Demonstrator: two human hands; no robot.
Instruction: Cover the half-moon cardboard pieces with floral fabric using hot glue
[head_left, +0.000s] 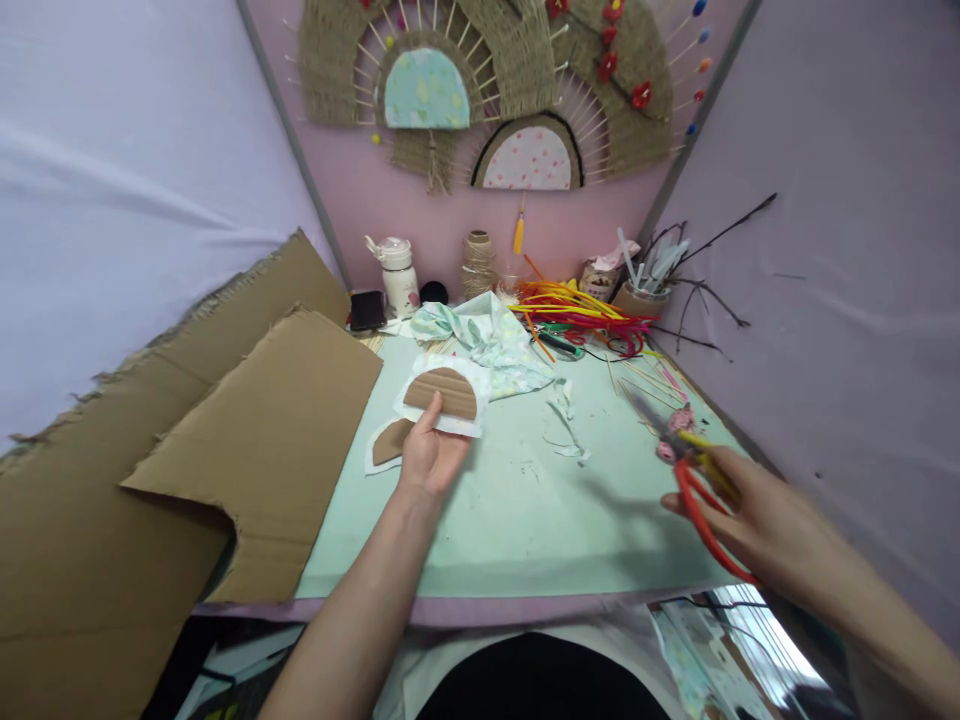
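Note:
My left hand [433,458] is closed around a piece of white-backed fabric [478,390] with a brown cardboard half-disc [442,393] on it. The thumb presses on the cardboard; the fingers are underneath. Just left of that hand, a second cardboard piece on white fabric [382,449] lies on the table, partly covered by the hand. Over the table's right side, my right hand [750,500] grips scissors [688,490] with a red handle loop and a yellow part beside it. Their blades, blurred, point up and left, away from my left hand.
Large cardboard sheets [285,430] cover the left side. Patterned fabric [495,340], colourful pipe cleaners [585,305], a twine spool [478,265] and a white bottle [400,280] stand or lie at the back. Fabric scraps [564,415] lie mid-table. Twigs [712,290] jut out at right.

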